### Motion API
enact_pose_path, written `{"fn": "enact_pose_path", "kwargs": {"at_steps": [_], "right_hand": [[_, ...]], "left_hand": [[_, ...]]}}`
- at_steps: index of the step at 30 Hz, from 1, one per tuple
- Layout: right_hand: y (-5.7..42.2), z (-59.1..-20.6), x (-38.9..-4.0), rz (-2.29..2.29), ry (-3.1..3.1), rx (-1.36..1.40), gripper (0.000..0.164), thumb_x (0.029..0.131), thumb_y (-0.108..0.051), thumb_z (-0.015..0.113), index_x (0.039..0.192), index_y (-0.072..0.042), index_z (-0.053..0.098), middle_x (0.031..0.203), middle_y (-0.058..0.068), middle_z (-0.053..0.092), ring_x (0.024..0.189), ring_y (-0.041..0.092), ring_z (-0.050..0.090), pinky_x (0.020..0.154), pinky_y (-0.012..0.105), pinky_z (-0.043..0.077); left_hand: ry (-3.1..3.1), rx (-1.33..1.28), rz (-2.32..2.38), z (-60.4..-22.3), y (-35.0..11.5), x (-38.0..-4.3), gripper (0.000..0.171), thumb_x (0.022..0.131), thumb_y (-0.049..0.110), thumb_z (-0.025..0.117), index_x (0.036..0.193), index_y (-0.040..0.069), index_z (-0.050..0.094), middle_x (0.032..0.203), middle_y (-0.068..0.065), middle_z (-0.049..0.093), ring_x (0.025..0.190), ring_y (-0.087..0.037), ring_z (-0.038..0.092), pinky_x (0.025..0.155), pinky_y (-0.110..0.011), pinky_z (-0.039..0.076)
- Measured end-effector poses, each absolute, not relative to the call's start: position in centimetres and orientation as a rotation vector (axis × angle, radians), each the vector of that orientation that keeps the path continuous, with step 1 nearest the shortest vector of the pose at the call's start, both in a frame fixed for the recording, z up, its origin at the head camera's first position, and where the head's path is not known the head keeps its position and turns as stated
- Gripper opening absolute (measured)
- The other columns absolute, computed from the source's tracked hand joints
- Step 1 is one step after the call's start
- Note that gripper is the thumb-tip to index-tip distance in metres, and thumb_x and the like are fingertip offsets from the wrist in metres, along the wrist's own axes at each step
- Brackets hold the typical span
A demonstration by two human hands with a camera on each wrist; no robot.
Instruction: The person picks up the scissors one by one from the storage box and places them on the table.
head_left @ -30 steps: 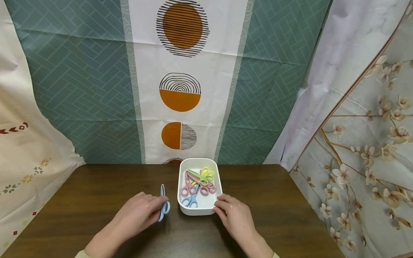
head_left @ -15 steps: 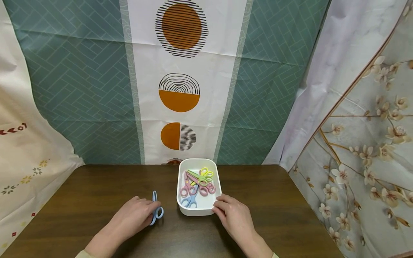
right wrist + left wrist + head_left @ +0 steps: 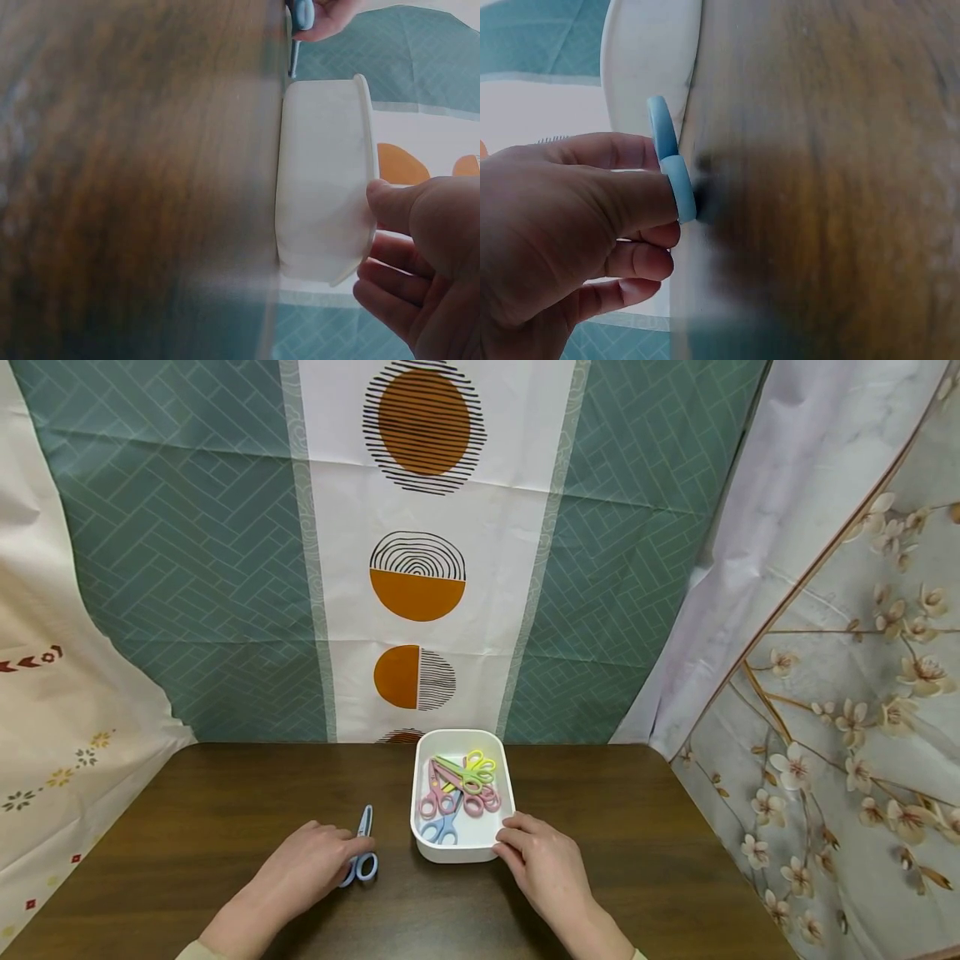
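My left hand (image 3: 307, 864) pinches a pair of light blue scissors (image 3: 367, 867) low at the tabletop, left of the white box. Their blades point away from me, and the fingers cover part of the handles. In the left wrist view the thumb lies against the blue handle loops (image 3: 681, 191). On the right, my right hand (image 3: 551, 864) grips the near right corner of the white box (image 3: 463, 854), thumb and fingers at its rim. Inside lie several small scissors: pink scissors (image 3: 435, 800), green scissors (image 3: 468, 774), yellow scissors (image 3: 482, 762) and blue scissors (image 3: 444, 827).
The dark wooden table (image 3: 645, 843) extends to both sides of the box. Behind it hangs a green and white patterned cloth (image 3: 480, 677). A floral curtain (image 3: 840, 760) borders the right side and a cream cloth (image 3: 90, 693) the left.
My left hand has shifted left, away from the box, and the blue scissors have turned from edge-on to flatter over the table. The right hand stays at the box's corner.
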State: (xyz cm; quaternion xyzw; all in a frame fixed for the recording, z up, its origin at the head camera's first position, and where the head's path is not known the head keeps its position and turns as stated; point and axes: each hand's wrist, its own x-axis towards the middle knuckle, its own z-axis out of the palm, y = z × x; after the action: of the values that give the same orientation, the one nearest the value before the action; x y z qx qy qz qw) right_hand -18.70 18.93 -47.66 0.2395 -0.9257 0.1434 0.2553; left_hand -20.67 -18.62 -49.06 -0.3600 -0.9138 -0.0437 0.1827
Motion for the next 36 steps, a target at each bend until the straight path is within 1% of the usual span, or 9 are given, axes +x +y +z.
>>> {"fn": "enact_pose_path", "kwargs": {"at_steps": [8, 12, 18, 21, 23, 25, 29, 33, 36], "right_hand": [[18.9, -47.6, -18.6, 0.395, -2.518, 0.645, 0.012, 0.093, -0.027, 0.092, 0.099, -0.02, 0.086, 0.115, -0.002, 0.078, 0.106, 0.018, 0.076, 0.087, 0.042, 0.064], [18.9, -47.7, -18.6, 0.401, -2.52, 0.644, 0.012, 0.093, -0.028, 0.092, 0.1, -0.02, 0.086, 0.115, -0.002, 0.078, 0.106, 0.018, 0.076, 0.087, 0.042, 0.064], [18.9, -47.7, -18.6, 0.391, -2.497, 0.657, 0.012, 0.091, -0.026, 0.092, 0.099, -0.02, 0.086, 0.115, -0.002, 0.078, 0.106, 0.019, 0.076, 0.085, 0.042, 0.064], [19.0, -47.6, -18.6, 0.389, -2.491, 0.654, 0.012, 0.091, -0.026, 0.093, 0.098, -0.02, 0.086, 0.115, -0.002, 0.078, 0.105, 0.018, 0.076, 0.085, 0.042, 0.064], [19.0, -47.6, -18.6, 0.392, -2.495, 0.651, 0.012, 0.091, -0.026, 0.093, 0.099, -0.02, 0.086, 0.115, -0.002, 0.078, 0.105, 0.018, 0.076, 0.085, 0.042, 0.064], [19.0, -47.6, -18.6, 0.396, -2.505, 0.645, 0.011, 0.092, -0.026, 0.092, 0.099, -0.02, 0.086, 0.115, -0.002, 0.078, 0.105, 0.018, 0.076, 0.086, 0.042, 0.064], [19.0, -47.6, -18.6, 0.396, -2.515, 0.642, 0.011, 0.093, -0.027, 0.091, 0.099, -0.021, 0.086, 0.116, -0.002, 0.078, 0.106, 0.018, 0.076, 0.086, 0.042, 0.064], [19.0, -47.6, -18.7, 0.403, -2.528, 0.639, 0.011, 0.094, -0.028, 0.091, 0.1, -0.021, 0.086, 0.116, -0.002, 0.078, 0.106, 0.019, 0.076, 0.087, 0.042, 0.064], [19.0, -47.6, -18.7, 0.407, -2.538, 0.636, 0.011, 0.094, -0.028, 0.09, 0.101, -0.021, 0.086, 0.116, -0.002, 0.078, 0.106, 0.019, 0.075, 0.088, 0.043, 0.064]], "left_hand": [[-2.667, -0.946, -0.12, -48.8, -18.8, -20.6, 0.04, 0.083, 0.0, 0.089, 0.11, 0.029, 0.082, 0.083, 0.011, 0.058, 0.073, -0.013, 0.055, 0.064, -0.035, 0.046], [-2.676, -0.892, -0.095, -48.5, -18.6, -20.1, 0.038, 0.083, 0.002, 0.092, 0.111, 0.024, 0.081, 0.087, 0.008, 0.059, 0.075, -0.014, 0.057, 0.065, -0.035, 0.048], [-2.506, -0.763, -0.03, -48.5, -17.8, -18.3, 0.036, 0.079, 0.014, 0.096, 0.109, 0.016, 0.076, 0.095, 0.002, 0.067, 0.082, -0.02, 0.064, 0.07, -0.04, 0.05], [-2.482, -0.717, -0.019, -48.8, -17.1, -17.1, 0.037, 0.083, 0.025, 0.096, 0.112, 0.013, 0.076, 0.104, -0.002, 0.07, 0.092, -0.025, 0.069, 0.075, -0.046, 0.053], [-2.523, -0.691, -0.013, -49.0, -16.6, -16.3, 0.043, 0.086, 0.036, 0.094, 0.116, 0.011, 0.077, 0.113, -0.005, 0.072, 0.101, -0.028, 0.07, 0.08, -0.05, 0.055], [-2.587, -0.666, -0.009, -49.2, -16.1, -15.6, 0.048, 0.09, 0.044, 0.091, 0.121, 0.01, 0.077, 0.123, -0.009, 0.073, 0.109, -0.03, 0.07, 0.085, -0.053, 0.055], [-2.707, -0.622, -0.011, -49.5, -15.1, -14.7, 0.056, 0.095, 0.054, 0.083, 0.129, 0.01, 0.077, 0.136, -0.013, 0.071, 0.122, -0.033, 0.068, 0.095, -0.056, 0.053], [-2.75, -0.592, 0.007, -49.8, -14.6, -14.2, 0.061, 0.096, 0.059, 0.08, 0.131, 0.009, 0.075, 0.138, -0.014, 0.071, 0.126, -0.034, 0.067, 0.098, -0.058, 0.052], [-2.751, -0.586, 0.035, -49.8, -14.5, -14.0, 0.061, 0.095, 0.061, 0.08, 0.128, 0.01, 0.074, 0.136, -0.013, 0.071, 0.126, -0.035, 0.067, 0.098, -0.058, 0.052]]}}
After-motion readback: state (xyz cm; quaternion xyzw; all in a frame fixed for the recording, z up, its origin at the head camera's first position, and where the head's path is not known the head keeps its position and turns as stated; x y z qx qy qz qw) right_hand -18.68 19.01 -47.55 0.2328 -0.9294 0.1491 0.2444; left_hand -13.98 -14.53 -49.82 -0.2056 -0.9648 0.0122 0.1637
